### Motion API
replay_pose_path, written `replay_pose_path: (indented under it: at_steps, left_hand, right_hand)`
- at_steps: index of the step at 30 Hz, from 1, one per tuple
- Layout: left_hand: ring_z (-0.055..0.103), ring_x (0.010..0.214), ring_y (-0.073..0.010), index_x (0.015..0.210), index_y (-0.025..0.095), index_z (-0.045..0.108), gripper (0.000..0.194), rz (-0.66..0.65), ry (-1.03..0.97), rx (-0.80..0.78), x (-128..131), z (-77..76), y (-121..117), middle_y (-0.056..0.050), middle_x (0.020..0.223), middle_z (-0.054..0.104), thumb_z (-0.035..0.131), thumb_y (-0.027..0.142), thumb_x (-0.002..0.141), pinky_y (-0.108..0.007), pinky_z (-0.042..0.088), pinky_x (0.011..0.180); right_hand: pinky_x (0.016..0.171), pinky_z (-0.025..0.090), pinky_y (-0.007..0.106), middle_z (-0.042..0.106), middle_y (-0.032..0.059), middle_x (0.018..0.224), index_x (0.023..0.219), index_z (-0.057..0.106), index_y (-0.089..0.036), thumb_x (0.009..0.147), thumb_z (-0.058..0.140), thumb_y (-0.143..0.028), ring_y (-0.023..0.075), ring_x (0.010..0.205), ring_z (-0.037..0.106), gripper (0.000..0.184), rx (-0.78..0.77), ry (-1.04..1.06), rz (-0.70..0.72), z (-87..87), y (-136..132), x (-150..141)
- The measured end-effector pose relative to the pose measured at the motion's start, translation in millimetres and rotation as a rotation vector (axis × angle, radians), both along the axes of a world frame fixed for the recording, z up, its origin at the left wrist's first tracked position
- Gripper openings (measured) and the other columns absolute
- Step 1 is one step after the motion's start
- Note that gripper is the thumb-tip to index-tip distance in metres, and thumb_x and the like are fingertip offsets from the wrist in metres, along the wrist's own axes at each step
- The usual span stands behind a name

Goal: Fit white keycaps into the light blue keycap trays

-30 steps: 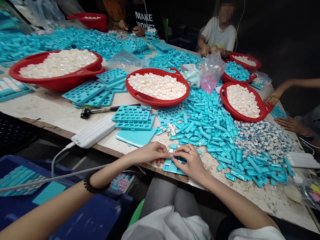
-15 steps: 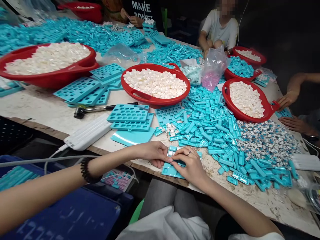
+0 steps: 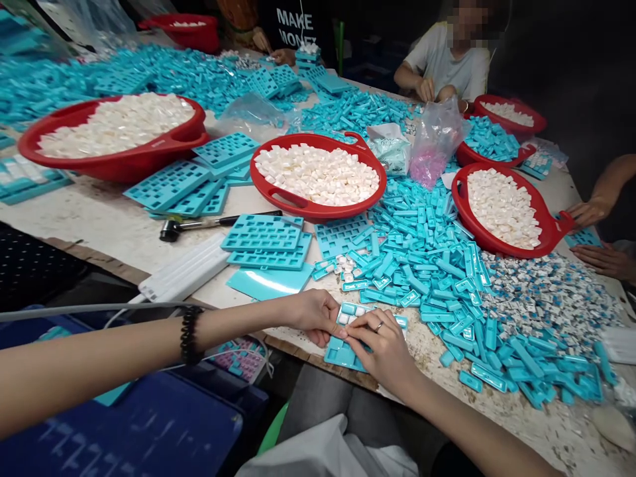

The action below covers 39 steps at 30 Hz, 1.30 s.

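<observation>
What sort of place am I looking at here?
Probably a small assembly workshop: red baskets of white pieces, a big heap of blue pieces, and several people's hands at one long table.

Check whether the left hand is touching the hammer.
Apart. The head view shows it: stacked turquoise boards lie between the left hand and the hammer.

Turquoise slotted panel (image 3: 342, 356), partly filled, lying on the table (image 3: 112, 215)
</observation>
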<state>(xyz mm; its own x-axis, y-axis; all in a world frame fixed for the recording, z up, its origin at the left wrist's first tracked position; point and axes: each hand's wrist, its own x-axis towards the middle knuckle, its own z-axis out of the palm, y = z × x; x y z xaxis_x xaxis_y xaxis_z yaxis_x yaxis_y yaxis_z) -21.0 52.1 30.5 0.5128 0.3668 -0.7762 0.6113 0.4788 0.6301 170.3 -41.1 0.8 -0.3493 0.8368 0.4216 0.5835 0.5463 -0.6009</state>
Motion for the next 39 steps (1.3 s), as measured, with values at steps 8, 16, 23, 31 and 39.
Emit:
replay_pose_path:
  at_steps: [8,16,23,31,39]
  left_hand:
    - [0.069,0.057,-0.018,0.059,0.018,0.057,0.054,0.005,0.05,-0.022,-0.1,1.0,0.8,-0.004,0.057,0.072,0.092,0.055,0.043,-0.026,0.056,0.059]
    - [0.06,0.047,-0.0139,0.056,0.018,0.053,0.058,0.058,-0.027,0.192,-1.8,-11.9,-13.3,-0.002,0.051,0.067,0.085,0.066,0.048,-0.022,0.048,0.05]
    - [0.05,0.045,-0.0111,0.06,0.019,0.054,0.053,0.11,-0.129,0.336,-4.2,-16.4,-23.2,0.001,0.048,0.062,0.084,0.063,0.054,-0.02,0.038,0.048]
    - [0.065,0.057,-0.0174,0.069,0.018,0.056,0.059,0.313,-0.157,0.421,-3.7,-16.1,-35.9,-0.003,0.063,0.066,0.067,0.076,0.066,-0.026,0.049,0.055]
    - [0.064,0.057,-0.017,0.079,0.018,0.06,0.054,0.418,-0.214,0.504,-7.6,-23.1,-39.9,-0.001,0.065,0.063,0.056,0.072,0.078,-0.027,0.052,0.057]
  right_hand:
    - [0.081,0.048,0.038,0.072,0.0043,0.093,0.095,0.072,-0.023,0.09,0.066,-0.021,0.0213,0.089,0.064,0.008,-0.01,0.042,-0.02,-0.5,-0.5,-3.0]
    - [0.088,0.052,0.037,0.073,0.0052,0.1,0.104,0.073,-0.025,0.093,0.058,-0.026,0.0219,0.097,0.066,0.018,-0.072,0.041,-0.413,44.5,-2.6,104.6]
    - [0.078,0.05,0.037,0.07,0.0108,0.093,0.098,0.073,-0.016,0.089,0.053,-0.049,0.0234,0.079,0.064,0.039,-0.041,-0.208,-0.934,40.7,-21.3,233.9]
    - [0.063,0.042,0.032,0.07,0.0087,0.083,0.091,0.074,-0.018,0.082,0.056,-0.056,0.0222,0.069,0.06,0.043,-0.124,-0.344,-1.041,31.7,-10.0,232.1]
    - [0.069,0.046,0.034,0.073,0.0092,0.085,0.096,0.071,-0.017,0.087,0.058,-0.052,0.0236,0.073,0.064,0.038,0.166,-0.162,-1.062,42.2,-10.3,204.3]
